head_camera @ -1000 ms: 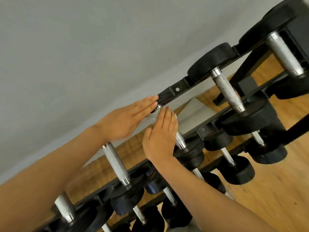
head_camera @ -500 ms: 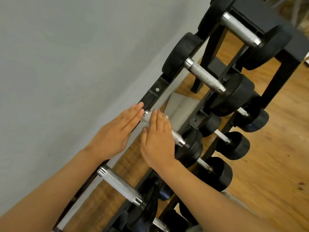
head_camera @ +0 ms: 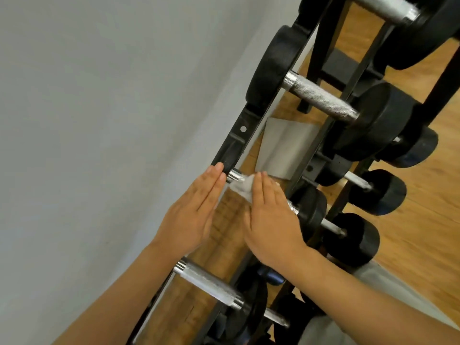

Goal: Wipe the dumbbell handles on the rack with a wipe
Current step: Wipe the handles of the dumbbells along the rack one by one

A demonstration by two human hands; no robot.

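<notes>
Grey wall (head_camera: pixel 99 120) — wooden floor (head_camera: pixel 410 207)

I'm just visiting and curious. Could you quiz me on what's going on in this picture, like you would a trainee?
1. True or false: the white wipe lies on a dumbbell handle between the two hands.
2. Which hand covers most of that handle: A left hand, B right hand?
3. What colour is the rack rail?

Key: 1 true; 2 B; 3 black.

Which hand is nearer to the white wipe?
Right. The right hand presses on the wipe, fingers over it; the left hand lies flat just beside it, against the rack rail.
</notes>
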